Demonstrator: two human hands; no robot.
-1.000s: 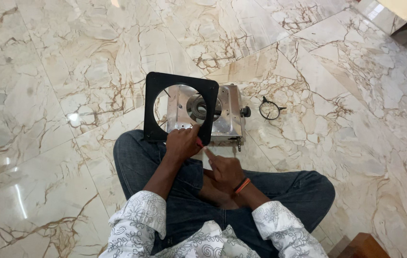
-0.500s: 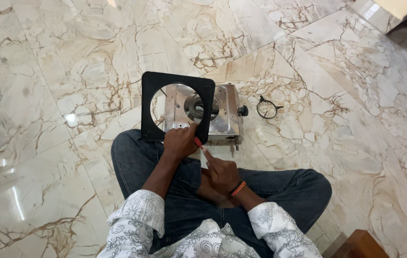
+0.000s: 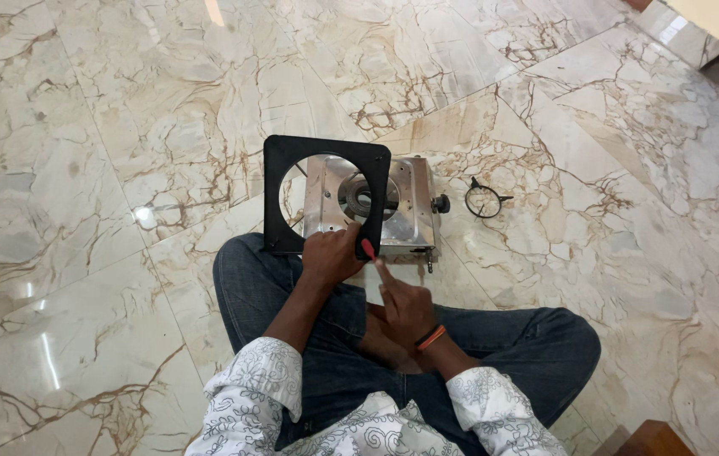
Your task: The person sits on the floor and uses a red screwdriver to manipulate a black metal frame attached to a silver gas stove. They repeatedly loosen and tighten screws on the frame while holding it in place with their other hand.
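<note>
I sit cross-legged on a marble floor. My left hand (image 3: 332,254) grips the near edge of a black square plate (image 3: 279,194) with a large round hole, held tilted up over a small steel single-burner stove body (image 3: 408,211). A red-handled tool (image 3: 368,248) pokes out beside that hand; which hand holds it is unclear. My right hand (image 3: 404,304), wearing an orange wristband, rests just below with its forefinger pointing up toward the plate's corner and the red tool.
A black wire ring with prongs (image 3: 484,201) lies on the floor right of the stove. A black knob (image 3: 441,203) sticks out of the stove's right side. A wooden corner (image 3: 647,439) shows at bottom right; a step edge (image 3: 697,25) at top right.
The hands, plate and stove keep nearly the same pose; only the head view has shifted slightly.
</note>
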